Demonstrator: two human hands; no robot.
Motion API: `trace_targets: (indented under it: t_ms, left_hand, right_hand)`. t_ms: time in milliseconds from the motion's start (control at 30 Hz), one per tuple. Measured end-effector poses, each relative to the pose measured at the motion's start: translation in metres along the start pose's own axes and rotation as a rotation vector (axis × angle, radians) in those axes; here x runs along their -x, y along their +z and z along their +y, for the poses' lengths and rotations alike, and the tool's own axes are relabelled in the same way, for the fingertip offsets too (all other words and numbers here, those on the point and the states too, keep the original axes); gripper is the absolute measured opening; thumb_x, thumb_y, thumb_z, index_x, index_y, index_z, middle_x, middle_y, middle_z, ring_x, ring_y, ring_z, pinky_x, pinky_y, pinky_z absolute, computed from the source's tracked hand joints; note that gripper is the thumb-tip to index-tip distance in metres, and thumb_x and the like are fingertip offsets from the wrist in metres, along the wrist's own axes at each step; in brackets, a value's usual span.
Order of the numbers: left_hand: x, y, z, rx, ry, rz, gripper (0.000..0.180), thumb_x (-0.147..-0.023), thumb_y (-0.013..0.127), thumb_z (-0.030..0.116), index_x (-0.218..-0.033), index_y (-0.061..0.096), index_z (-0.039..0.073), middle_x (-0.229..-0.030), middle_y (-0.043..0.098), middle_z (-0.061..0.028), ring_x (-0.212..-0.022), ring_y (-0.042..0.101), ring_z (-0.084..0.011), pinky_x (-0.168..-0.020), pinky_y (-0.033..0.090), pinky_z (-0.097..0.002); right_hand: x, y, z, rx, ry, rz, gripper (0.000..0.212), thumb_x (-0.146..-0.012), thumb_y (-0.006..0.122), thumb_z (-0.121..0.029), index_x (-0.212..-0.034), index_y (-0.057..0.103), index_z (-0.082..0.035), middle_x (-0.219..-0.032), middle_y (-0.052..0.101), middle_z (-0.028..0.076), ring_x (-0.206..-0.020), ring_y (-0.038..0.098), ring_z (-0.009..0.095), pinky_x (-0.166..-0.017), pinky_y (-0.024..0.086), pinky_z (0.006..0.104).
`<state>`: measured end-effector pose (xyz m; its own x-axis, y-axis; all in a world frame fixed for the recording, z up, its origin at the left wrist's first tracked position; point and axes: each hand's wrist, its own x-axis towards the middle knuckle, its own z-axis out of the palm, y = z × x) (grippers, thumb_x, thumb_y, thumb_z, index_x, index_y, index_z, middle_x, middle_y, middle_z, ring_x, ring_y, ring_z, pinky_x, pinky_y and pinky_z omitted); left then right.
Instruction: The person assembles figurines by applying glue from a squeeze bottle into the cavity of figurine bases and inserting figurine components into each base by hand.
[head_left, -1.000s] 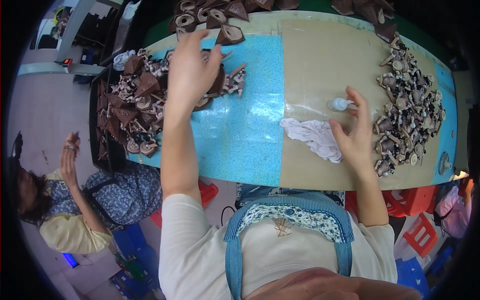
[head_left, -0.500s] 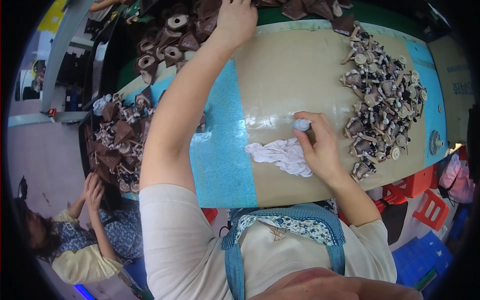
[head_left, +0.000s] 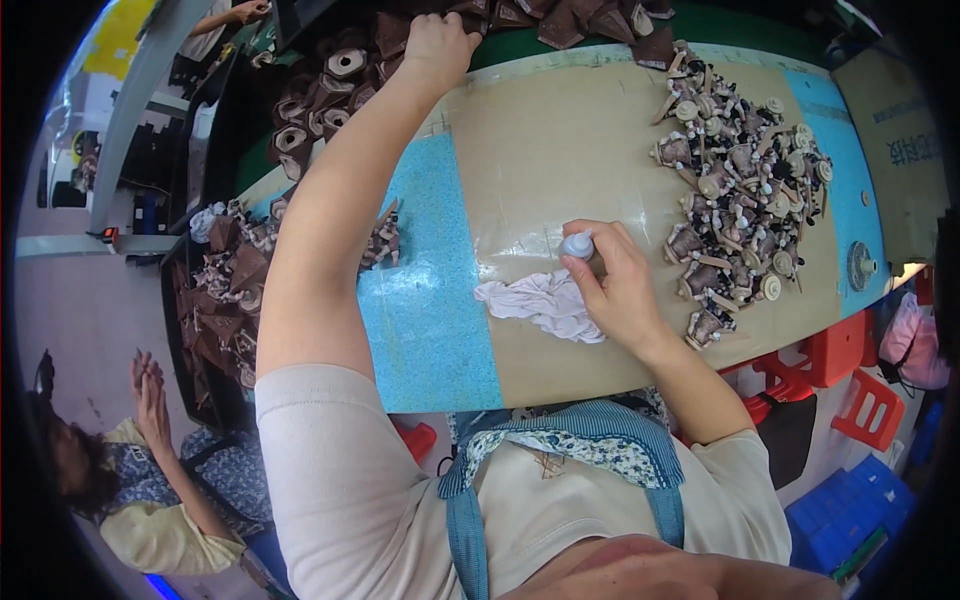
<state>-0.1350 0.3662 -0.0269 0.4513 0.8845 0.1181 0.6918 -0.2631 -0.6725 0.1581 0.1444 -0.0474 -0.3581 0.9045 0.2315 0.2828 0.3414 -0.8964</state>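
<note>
My left arm stretches to the far edge of the table, where my left hand is at the pile of brown angular pieces. Its fingers are curled, and whatever they hold is hidden. In my right hand is a small pale squeeze bottle, gripped between thumb and fingers above the table. Just below the bottle lies a crumpled white cloth, partly behind that hand. A small figurine piece rests on the blue strip beside my left forearm.
Many small figurine parts are heaped on the right side. A black tray at the left holds brown pieces and figurines; a co-worker's hands are beside it. A metal disc lies near the right edge. Red stools stand beyond.
The whole view has shifted slightly, moving the table leftward in the picture. The figurine by my left forearm shows more now. The co-worker's hands have moved away from the tray. My right hand still holds the bottle.
</note>
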Motion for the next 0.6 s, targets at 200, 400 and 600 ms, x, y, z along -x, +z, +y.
trace_targets:
  t_ms: [200, 400, 600]
  left_hand:
    - [0.037, -0.086, 0.032, 0.628, -0.348, 0.157, 0.037, -0.076, 0.067, 0.012, -0.111, 0.055, 0.015, -0.095, 0.057, -0.018, -0.087, 0.059, -0.0381, -0.078, 0.049, -0.0479]
    - [0.146, -0.14, 0.114, 1.02, -0.233, 0.158, 0.032, -0.078, 0.071, 0.01, -0.104, 0.053, 0.005, -0.099, 0.055, -0.0173, -0.091, 0.055, -0.0372, -0.079, 0.047, -0.0438]
    - [0.189, -0.147, 0.133, 1.551, -0.456, 0.204, 0.053, -0.077, 0.079, 0.017, -0.117, 0.049, -0.001, -0.11, 0.054, -0.0149, -0.103, 0.057, -0.0291, -0.089, 0.047, -0.0362]
  right_hand:
    - [0.008, -0.009, 0.005, -0.101, 0.063, 0.173, 0.03, -0.091, 0.059, -0.01, -0.118, 0.053, 0.002, -0.092, 0.062, 0.013, -0.085, 0.062, 0.023, -0.075, 0.049, 0.0332]
    - [0.004, -0.018, -0.001, -0.402, 0.108, 0.224, 0.035, -0.097, 0.053, -0.015, -0.127, 0.048, 0.002, -0.09, 0.06, 0.006, -0.081, 0.062, 0.013, -0.076, 0.049, 0.0271]
    - [0.004, -0.033, -0.017, -0.423, 0.099, 0.037, 0.041, -0.096, 0.056, -0.011, -0.133, 0.046, 0.002, -0.096, 0.059, 0.005, -0.083, 0.06, 0.01, -0.072, 0.049, 0.0242]
